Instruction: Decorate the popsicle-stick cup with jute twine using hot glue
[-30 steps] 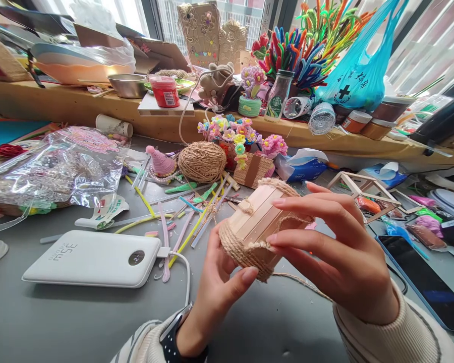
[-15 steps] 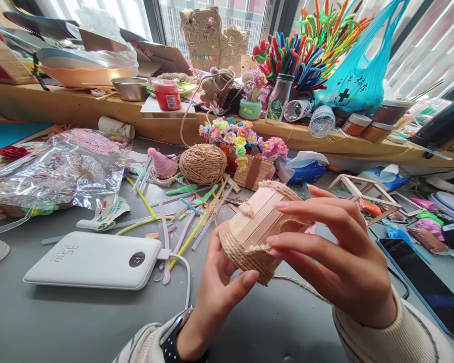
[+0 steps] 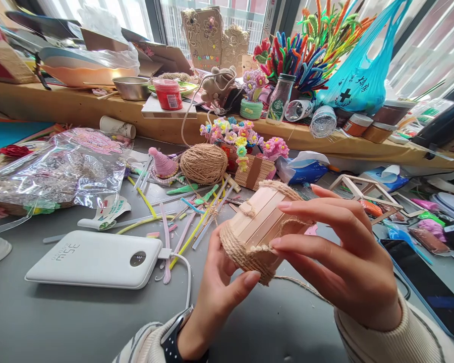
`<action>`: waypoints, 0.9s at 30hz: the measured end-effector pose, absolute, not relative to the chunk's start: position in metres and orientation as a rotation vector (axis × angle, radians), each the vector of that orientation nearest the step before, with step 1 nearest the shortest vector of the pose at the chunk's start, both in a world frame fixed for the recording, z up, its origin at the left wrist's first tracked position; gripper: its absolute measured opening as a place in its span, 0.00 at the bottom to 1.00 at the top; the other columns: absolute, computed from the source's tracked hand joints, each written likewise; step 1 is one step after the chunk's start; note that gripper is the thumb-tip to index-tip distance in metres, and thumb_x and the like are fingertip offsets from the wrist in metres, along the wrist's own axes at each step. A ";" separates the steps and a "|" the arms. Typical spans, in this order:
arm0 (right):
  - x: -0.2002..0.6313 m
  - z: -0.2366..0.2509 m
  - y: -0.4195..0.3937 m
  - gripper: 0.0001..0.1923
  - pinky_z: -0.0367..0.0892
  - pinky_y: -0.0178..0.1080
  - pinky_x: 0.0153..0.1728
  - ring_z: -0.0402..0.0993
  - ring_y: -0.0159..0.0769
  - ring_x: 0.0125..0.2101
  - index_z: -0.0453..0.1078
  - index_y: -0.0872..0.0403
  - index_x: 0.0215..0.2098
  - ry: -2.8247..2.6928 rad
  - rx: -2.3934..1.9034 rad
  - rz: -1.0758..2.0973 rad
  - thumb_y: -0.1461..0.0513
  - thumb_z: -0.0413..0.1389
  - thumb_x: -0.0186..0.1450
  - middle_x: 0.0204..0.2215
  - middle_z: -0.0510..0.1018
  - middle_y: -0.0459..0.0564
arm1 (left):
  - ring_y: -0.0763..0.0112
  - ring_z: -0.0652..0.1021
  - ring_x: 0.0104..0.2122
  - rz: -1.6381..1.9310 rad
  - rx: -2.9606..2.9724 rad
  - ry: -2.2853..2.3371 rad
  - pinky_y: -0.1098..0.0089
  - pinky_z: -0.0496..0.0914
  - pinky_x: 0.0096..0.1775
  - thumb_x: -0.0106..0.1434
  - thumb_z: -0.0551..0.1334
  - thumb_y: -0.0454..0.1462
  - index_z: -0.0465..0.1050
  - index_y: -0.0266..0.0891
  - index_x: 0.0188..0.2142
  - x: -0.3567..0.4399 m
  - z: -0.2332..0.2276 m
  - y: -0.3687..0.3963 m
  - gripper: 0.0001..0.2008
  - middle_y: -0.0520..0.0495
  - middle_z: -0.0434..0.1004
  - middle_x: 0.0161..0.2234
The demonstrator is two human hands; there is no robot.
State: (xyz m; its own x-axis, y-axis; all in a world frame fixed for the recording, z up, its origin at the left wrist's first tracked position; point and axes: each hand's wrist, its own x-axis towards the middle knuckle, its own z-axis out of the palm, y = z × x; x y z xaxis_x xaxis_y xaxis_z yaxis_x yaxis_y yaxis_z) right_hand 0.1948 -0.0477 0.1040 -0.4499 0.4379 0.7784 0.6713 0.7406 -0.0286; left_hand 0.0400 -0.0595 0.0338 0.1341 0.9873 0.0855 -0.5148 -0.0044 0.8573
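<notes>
My left hand [image 3: 227, 287] is wrapped round a small craft-stick bucket [image 3: 263, 206], tilted above the grey table. Several rows of jute twine [image 3: 236, 249] circle its lower end. More twine runs along its upper rim, and a small loop sits on its side. My right hand [image 3: 340, 252] is at the bucket's right side, its fingertips closed on a raised strand of the twine; the thumb is mostly hidden. A loose length of twine [image 3: 302, 285] trails from under the bucket behind my right hand. Beyond the bucket sits a ball of twine [image 3: 204, 164].
A white power bank [image 3: 94, 259] with a cable lies at left, a phone [image 3: 427, 287] at right. Glue sticks and coloured strips [image 3: 189, 232] are scattered behind the hands. Flowers, jars, a glass bottle [image 3: 280, 98] and a blue bag [image 3: 359, 80] line the back ledge.
The view has shifted very slightly. My right hand has moved a touch to the right, fingertips still at the twine; the left hand's hold is unchanged.
</notes>
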 end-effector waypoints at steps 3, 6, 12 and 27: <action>0.193 0.104 -0.048 0.07 0.62 0.49 0.52 0.67 0.36 0.42 0.72 0.50 0.29 -2.110 -0.844 -0.368 0.69 0.59 0.56 0.44 0.74 0.48 | 0.53 0.75 0.45 1.343 0.897 0.685 0.61 0.71 0.41 0.48 0.68 0.47 0.60 0.40 0.51 0.040 0.034 -0.060 0.33 0.39 0.73 0.47; 0.193 0.105 -0.048 0.07 0.62 0.49 0.52 0.67 0.36 0.43 0.72 0.49 0.29 -2.113 -0.849 -0.373 0.69 0.60 0.56 0.44 0.74 0.48 | 0.53 0.75 0.45 1.340 0.894 0.685 0.61 0.72 0.42 0.47 0.68 0.47 0.60 0.41 0.51 0.040 0.034 -0.060 0.33 0.39 0.73 0.48; 0.193 0.105 -0.048 0.06 0.63 0.50 0.52 0.68 0.36 0.43 0.73 0.50 0.29 -2.128 -0.827 -0.370 0.68 0.60 0.56 0.44 0.74 0.49 | 0.54 0.75 0.45 1.353 0.887 0.663 0.61 0.72 0.42 0.49 0.67 0.46 0.59 0.40 0.51 0.040 0.033 -0.059 0.33 0.38 0.73 0.48; 0.194 0.103 -0.048 0.09 0.64 0.50 0.52 0.70 0.37 0.43 0.72 0.52 0.36 -2.133 -0.836 -0.386 0.62 0.62 0.56 0.44 0.74 0.51 | 0.55 0.75 0.46 1.369 0.899 0.684 0.63 0.71 0.43 0.48 0.68 0.47 0.59 0.40 0.51 0.040 0.031 -0.059 0.33 0.40 0.72 0.49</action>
State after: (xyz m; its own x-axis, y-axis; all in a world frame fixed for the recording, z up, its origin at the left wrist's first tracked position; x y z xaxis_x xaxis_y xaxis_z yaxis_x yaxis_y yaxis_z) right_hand 0.1941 -0.0476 0.1034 -0.4656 0.4351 0.7707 0.6776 0.7354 -0.0058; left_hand 0.0398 -0.0593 0.0313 0.1062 0.9900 0.0926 -0.5209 -0.0239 0.8533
